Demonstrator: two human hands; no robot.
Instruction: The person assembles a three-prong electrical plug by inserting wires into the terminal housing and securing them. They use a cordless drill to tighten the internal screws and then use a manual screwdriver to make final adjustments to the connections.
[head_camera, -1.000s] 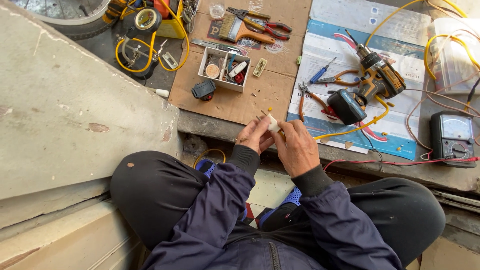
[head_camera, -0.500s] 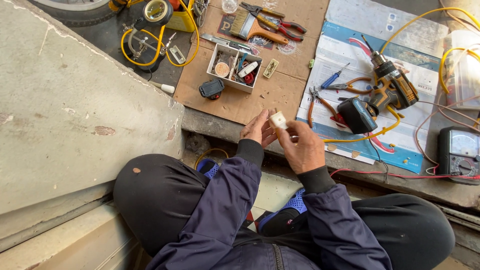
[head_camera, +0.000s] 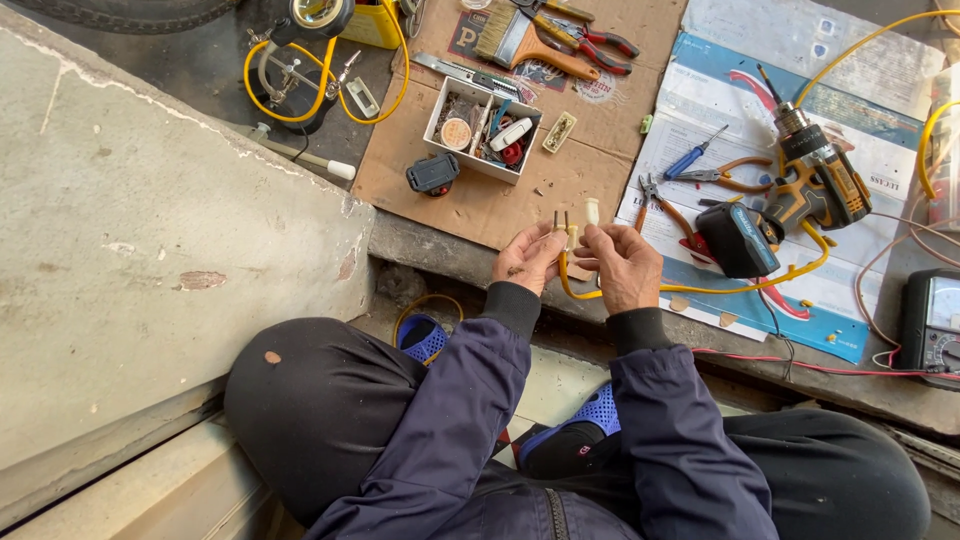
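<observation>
Cardboard sheet (head_camera: 500, 195) and a blue-and-white printed poster (head_camera: 760, 110) cover the ground where the left hand (head_camera: 527, 262) pinches a small plug (head_camera: 565, 228) and the right hand (head_camera: 622, 268) pinches its yellow cable (head_camera: 700, 290), best held close and steady near the white parts box (head_camera: 483, 125).

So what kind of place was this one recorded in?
Probably an improvised outdoor repair spot on the ground: tools lie on a flattened brown cardboard sheet beside a rough grey concrete slab, with a yellow-and-black cordless drill and an analogue multimeter nearby.
</observation>
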